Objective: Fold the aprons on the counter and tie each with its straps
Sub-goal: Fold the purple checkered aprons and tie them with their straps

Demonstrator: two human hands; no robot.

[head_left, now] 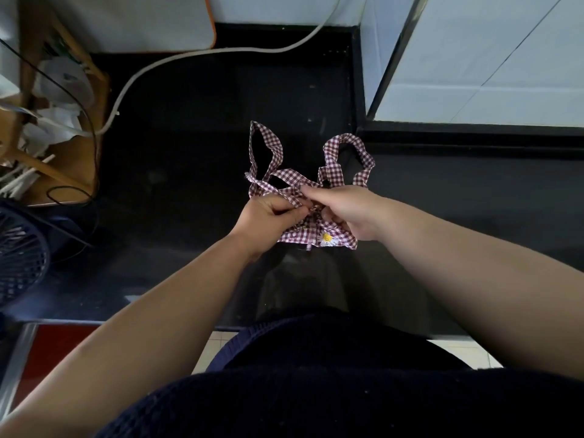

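Note:
A small folded apron (339, 240) in red-and-white check, with a yellow-and-white daisy patch, lies on the black counter (189, 159). Its straps (268, 147) rise behind it in two loops, one left and one right (357, 150). My left hand (268, 216) pinches a strap at the middle of the bundle. Across from it my right hand (344, 207) grips the crossing straps, thumb and fingers curled round the cloth. The knot itself is hidden between my fingers.
A white cable (177, 60) curves across the back of the counter. A wooden rack (60, 128) with paper and sticks stands at the left, a dark fan (19, 251) below it. A raised black ledge (474, 137) runs at the right under white tiles.

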